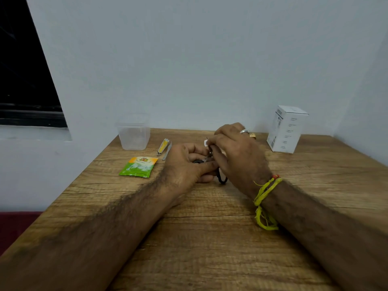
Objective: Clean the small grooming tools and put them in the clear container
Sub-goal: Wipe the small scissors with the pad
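At the far left of the wooden table (pixel 210 238) we saw the clear plastic container (pixel 134 135) standing upright, with a green and orange sachet (pixel 138 166) nearer us. Beside it lay a yellow-handled nail clipper (pixel 162 147) and a slim metal tool (pixel 167 151). Our left hand (pixel 186 164) curled around small black-handled scissors (pixel 220 175). Our right hand (pixel 235 150) pinched a small white wipe (pixel 206 142) against the blades. A white cardboard box (pixel 285 129) stood far right.
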